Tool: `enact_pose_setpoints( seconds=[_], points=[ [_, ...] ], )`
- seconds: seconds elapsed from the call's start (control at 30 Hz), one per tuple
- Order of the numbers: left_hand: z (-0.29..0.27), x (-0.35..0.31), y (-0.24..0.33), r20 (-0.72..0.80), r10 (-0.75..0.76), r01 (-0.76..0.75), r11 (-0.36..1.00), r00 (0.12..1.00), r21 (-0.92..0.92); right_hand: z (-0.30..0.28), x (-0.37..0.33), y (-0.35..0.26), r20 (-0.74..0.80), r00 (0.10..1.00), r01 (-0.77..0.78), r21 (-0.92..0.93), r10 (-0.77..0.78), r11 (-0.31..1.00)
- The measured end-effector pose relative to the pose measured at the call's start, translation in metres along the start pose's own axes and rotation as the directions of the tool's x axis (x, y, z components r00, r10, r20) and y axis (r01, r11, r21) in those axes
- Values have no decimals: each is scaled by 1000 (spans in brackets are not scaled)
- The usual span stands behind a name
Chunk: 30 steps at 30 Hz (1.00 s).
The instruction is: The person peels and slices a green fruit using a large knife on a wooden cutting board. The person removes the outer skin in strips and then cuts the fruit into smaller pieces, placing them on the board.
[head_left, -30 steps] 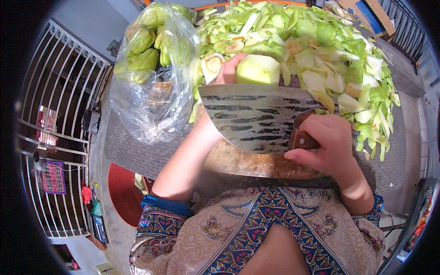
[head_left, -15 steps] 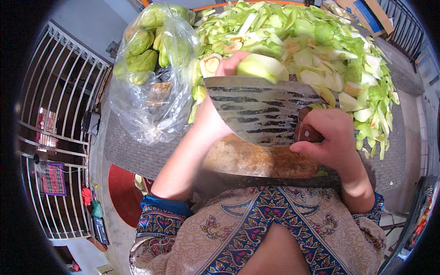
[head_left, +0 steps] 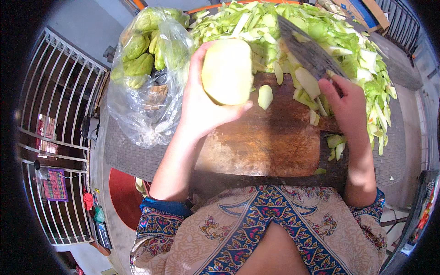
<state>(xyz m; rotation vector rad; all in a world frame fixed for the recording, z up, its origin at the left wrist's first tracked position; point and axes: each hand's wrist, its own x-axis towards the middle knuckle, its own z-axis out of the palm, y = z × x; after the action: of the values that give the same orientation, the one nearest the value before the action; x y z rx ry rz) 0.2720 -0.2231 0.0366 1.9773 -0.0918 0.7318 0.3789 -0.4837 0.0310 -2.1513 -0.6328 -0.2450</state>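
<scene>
My left hand grips a large pale green peeled chayote, held above the left part of a wooden cutting board. A smooth, flat pale face shows on it. In my right hand is a broad-bladed cleaver, its dark blade raised and slanting up to the left over the peelings, slightly blurred. The fingers wrap around its handle. A loose pale slice lies on the board, and several more slices and strips rest by its right edge, below the blade.
A big heap of green peelings covers the far and right side of the round woven table. At the left stands a clear plastic bag with several whole chayotes. A red container sits below the table's left edge.
The cleaver has swung up and right, away from the chayote, uncovering the board. My left hand has lifted the chayote and turned its broad pale side into view.
</scene>
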Motion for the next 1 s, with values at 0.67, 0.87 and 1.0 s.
enact_pose_setpoints(
  seconds=[0.67,0.87,1.0],
  points=[
    [12,-15,-31,368,-296,472,571,881,-671,11,-37,-37,190,901,366,148,-389,919],
    [20,-11,-35,457,-161,479,423,875,-769,7,-39,-45,267,839,455,137,-475,880],
    [21,3,-25,485,120,407,392,866,-825,13,-40,-43,259,809,527,78,-528,846]
  ],
)
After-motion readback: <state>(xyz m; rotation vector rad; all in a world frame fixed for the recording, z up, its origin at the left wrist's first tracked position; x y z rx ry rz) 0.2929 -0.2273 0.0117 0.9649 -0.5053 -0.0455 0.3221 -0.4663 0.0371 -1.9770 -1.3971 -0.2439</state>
